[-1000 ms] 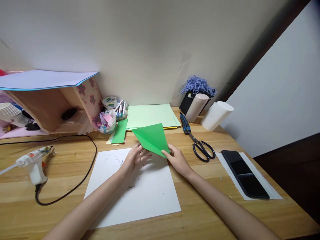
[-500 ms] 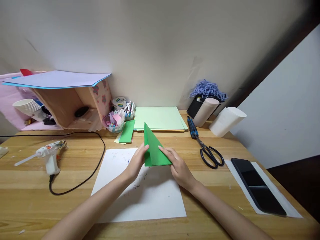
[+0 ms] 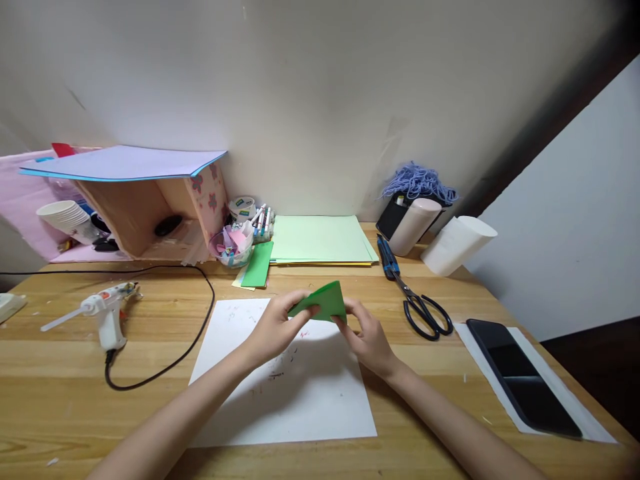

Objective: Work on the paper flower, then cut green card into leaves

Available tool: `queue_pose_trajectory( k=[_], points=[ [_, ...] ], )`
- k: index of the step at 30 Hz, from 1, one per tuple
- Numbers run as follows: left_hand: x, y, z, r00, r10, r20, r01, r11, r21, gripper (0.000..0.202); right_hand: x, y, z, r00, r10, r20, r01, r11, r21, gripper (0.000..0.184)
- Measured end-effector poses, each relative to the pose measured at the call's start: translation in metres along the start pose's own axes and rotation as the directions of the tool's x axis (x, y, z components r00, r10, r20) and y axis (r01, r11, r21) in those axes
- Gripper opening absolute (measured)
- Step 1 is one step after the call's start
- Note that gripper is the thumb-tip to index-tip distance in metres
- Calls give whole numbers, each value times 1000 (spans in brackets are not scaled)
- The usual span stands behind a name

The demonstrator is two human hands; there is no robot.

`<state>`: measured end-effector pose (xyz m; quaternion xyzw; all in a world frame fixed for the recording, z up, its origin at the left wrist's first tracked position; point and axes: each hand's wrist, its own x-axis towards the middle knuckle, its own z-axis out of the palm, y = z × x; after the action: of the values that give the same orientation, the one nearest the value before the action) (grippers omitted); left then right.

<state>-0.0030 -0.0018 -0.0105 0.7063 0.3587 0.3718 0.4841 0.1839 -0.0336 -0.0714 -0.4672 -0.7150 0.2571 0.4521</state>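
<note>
A folded piece of green paper (image 3: 327,302) is held up between both hands, tilted, with a pointed corner toward the upper right. My left hand (image 3: 280,325) pinches its left end, thumb in front and fingers behind. On the right edge, my right hand (image 3: 367,337) grips it between thumb and fingers. Below them a white sheet (image 3: 285,407) with small pen marks lies flat on the wooden table (image 3: 150,427), shaded by the hands.
Left are a glue gun (image 3: 107,313) with its cord and an open box (image 3: 145,220). Behind are a tub of scraps (image 3: 233,247), green paper (image 3: 258,263) and pale green sheets (image 3: 320,240). Right are scissors (image 3: 425,313), a cutter (image 3: 387,259), paper rolls (image 3: 453,247) and a phone (image 3: 523,377).
The green paper has been turned from standing point-up to lying tilted, its point now at the upper right. My left hand has shifted its grip, and the right hand has moved slightly right.
</note>
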Motion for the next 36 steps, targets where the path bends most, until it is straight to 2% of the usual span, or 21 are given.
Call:
queue_pose_trajectory(
  k=[2,4,8,10,12,15,17,19,21,22,23,25,26,27,29,31,33,34,36],
  points=[
    [-1,1,2,1000,25,-15,-23,997,69,17,2,3,-2,996,-67,56,72,993,-97,16],
    [-2,0,3,998,48,-46,-43,995,90,16,3,7,-4,991,-75,113,90,987,-135,16],
    [-3,0,1,978,60,-199,-59,998,13,9,1,11,-3,987,-9,162,32,990,-136,17],
    [-1,3,-2,957,17,-291,-33,998,-51,8,0,11,-3,984,20,177,2,993,-120,18],
    [1,6,-7,940,-46,-339,7,993,-115,10,-1,10,-4,981,48,187,-31,995,-92,18],
    [7,5,-16,929,-109,-354,42,981,-191,15,-1,9,-4,977,117,181,-124,992,26,19],
    [12,-1,-24,919,-103,-380,30,981,-193,18,0,9,-3,968,174,180,-206,963,175,19],
    [17,-10,-32,891,-54,-451,-5,992,-129,23,1,11,-2,952,240,192,-295,888,352,21],
    [20,-18,-36,863,-37,-503,9,998,-58,33,2,15,1,932,311,186,-362,780,511,23],
    [20,-20,-36,868,-68,-492,44,997,-61,36,2,16,3,921,350,172,-382,720,579,24],
    [19,-22,-34,894,-118,-433,87,992,-90,37,2,17,5,908,387,159,-394,662,638,25],
    [13,-21,-24,965,-188,-181,162,975,-151,39,2,16,9,882,446,153,-404,548,733,25],
    [9,-19,-16,984,-173,-31,166,974,-156,41,2,14,12,872,458,173,-411,495,765,25],
    [5,-18,-8,988,-133,82,143,980,-137,42,1,12,14,867,454,205,-423,453,784,25],
    [-2,-16,6,985,-93,144,107,990,-90,44,0,6,17,864,409,293,-463,420,780,25],
    [-6,-17,14,987,-122,103,128,990,-62,36,1,1,17,856,338,390,-512,459,726,26],
    [-7,-20,14,988,-151,43,151,989,-4,31,4,-1,10,857,298,419,-513,563,648,25],
    [-6,-22,11,989,-147,17,146,987,59,30,7,0,4,872,301,385,-486,626,611,24],
    [-5,-24,3,995,-102,-23,104,963,250,28,13,3,-12,919,330,216,-393,738,549,24]
  ],
)
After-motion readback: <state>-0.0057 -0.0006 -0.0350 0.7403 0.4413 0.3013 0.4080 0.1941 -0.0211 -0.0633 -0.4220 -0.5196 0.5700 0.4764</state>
